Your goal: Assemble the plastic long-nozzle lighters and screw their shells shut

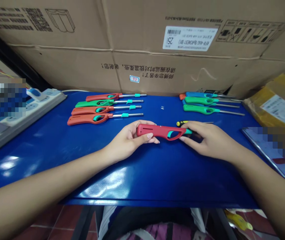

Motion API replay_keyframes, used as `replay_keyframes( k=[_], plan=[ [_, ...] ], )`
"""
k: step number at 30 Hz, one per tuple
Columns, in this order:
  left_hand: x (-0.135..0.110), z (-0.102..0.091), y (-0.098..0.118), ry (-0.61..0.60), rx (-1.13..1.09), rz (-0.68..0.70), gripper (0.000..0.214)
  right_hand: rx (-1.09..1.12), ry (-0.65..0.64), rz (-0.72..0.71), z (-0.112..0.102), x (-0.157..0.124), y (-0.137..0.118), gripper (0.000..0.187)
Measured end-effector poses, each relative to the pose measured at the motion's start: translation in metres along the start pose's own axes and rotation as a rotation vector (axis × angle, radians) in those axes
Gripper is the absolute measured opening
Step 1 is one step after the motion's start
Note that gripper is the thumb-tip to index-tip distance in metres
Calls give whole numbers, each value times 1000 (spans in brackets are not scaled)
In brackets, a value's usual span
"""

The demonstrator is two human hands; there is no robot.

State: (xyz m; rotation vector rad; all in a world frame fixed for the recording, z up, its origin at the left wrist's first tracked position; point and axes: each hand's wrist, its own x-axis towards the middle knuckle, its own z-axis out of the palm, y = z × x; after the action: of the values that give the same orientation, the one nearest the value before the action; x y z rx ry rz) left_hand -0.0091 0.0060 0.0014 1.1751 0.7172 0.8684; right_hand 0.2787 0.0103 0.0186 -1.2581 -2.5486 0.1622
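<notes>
A red long-neck lighter (157, 131) with a teal trigger lies level between my two hands, above the blue table. My left hand (132, 137) is closed round its handle end, thumb on the near side. At the other end, my right hand (205, 138) pinches the front of the red body by its teal tip; my fingers hide whatever lies past it. Just behind the right hand rests a screwdriver (179, 123) with a yellow and black handle, partly covered by that hand. At the back left several red, orange and green lighters (89, 118) lie in a row.
More green and blue lighters (199, 109) lie at the back right. A large cardboard box (142, 43) walls off the far side. Power strips (32, 108) run along the left; a phone (270, 150) and a taped package (275, 103) sit at right. Small bits (162, 107) lie mid-table.
</notes>
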Motion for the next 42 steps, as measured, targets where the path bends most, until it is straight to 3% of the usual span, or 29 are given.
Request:
replay_keyframes(
  k=[3, 7, 10, 16, 23, 32, 38, 42],
  plan=[
    [1, -5, -3, 40, 227, 10, 36, -3, -31, 52, -5, 0, -3, 33],
    [1, -13, -3, 98, 690, 134, 29, 38, -85, 131, -12, 1, -3, 24],
    [0, -15, 3, 91, 900, 202, 33, 41, -83, 155, -11, 3, 0, 29],
    [0, -15, 8, 19, 912, 192, 32, 3, -91, 120, -9, 3, 2, 31],
    [-7, -13, 12, 29, 1065, 459, 25, 118, -9, -135, -9, 0, -7, 21],
    [-9, -11, 16, 9, 1129, 728, 19, 107, 119, -194, -9, -2, -9, 17],
    [-8, -12, 17, 20, 1129, 723, 18, 109, 116, -181, -10, -1, -10, 19],
    [-6, -11, 13, 132, 1044, 569, 23, 54, 126, -142, -10, -3, -4, 24]
  ],
)
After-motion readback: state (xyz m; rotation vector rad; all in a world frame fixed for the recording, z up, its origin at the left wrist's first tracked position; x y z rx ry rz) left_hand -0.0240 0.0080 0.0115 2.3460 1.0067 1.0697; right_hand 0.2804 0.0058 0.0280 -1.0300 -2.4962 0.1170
